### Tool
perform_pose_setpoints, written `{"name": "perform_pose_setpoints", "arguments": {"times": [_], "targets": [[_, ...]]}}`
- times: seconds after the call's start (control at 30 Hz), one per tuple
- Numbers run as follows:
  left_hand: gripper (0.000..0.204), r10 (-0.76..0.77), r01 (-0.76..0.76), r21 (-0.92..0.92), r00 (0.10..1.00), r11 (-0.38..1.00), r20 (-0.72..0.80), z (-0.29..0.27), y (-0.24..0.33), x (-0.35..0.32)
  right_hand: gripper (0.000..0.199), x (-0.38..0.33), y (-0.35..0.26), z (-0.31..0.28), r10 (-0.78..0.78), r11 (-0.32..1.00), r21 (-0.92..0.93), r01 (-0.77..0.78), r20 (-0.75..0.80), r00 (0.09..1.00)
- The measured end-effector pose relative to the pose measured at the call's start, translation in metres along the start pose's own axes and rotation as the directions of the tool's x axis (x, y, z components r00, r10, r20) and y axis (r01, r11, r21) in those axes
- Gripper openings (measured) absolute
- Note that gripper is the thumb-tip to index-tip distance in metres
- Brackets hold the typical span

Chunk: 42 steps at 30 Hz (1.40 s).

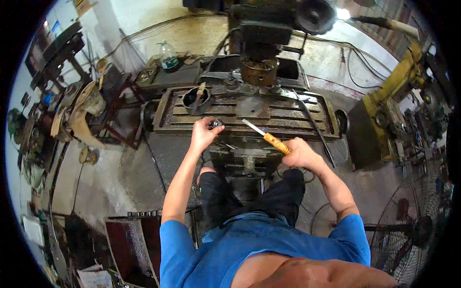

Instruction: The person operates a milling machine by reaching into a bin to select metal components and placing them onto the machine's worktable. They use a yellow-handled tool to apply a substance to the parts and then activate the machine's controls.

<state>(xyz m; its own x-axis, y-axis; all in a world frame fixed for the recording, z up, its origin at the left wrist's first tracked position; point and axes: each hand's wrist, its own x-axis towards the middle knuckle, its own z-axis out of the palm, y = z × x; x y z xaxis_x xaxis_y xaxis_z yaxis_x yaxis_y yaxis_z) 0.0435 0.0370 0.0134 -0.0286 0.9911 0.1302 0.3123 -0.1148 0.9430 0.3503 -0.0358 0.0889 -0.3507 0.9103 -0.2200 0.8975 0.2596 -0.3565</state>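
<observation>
Yellow at its handle (277,144), where we best grip it, the probably stiff file (266,137) sits in our right hand (301,153), our left hand (203,134) pinching a small metal part (216,124), both near the slotted counter (290,123).

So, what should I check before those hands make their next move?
1. Small metal part gripped by the left hand: ok.
2. Yellow-handled tool gripped by the right hand: ok.
3. Tool's blade clear of the part: ok, a gap shows.
4. Hands gloved: not ok, both bare.
5. Long bar secure: cannot tell; it juts past the front edge of the slotted table.
6. Machine head stopped: cannot tell.
</observation>
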Motion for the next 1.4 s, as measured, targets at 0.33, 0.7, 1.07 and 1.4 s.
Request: {"name": "perform_pose_setpoints", "arguments": {"times": [0.33,0.7,1.07,1.4], "targets": [[0.040,0.382,-0.388,0.397,0.919,0.832,0.098,0.089,0.030,0.052,0.027,-0.021,0.028,0.003,0.135,0.990,0.053,-0.131,-0.100,0.986],[0.048,0.222,-0.323,0.765,0.946,0.557,0.237,0.117,0.027,0.098,0.032,-0.045,0.046,-0.033,0.123,0.895,0.439,0.079,-0.414,0.902],[0.036,0.272,-0.386,0.777,0.920,0.497,0.283,0.100,0.032,0.090,0.027,0.036,0.108,0.053,0.024,0.535,0.810,0.238,-0.296,0.955],[0.025,0.364,-0.546,0.673,0.837,0.499,0.409,0.103,0.025,0.107,0.034,0.028,0.102,0.080,0.447,0.841,0.484,-0.241,-0.372,0.813]]}}
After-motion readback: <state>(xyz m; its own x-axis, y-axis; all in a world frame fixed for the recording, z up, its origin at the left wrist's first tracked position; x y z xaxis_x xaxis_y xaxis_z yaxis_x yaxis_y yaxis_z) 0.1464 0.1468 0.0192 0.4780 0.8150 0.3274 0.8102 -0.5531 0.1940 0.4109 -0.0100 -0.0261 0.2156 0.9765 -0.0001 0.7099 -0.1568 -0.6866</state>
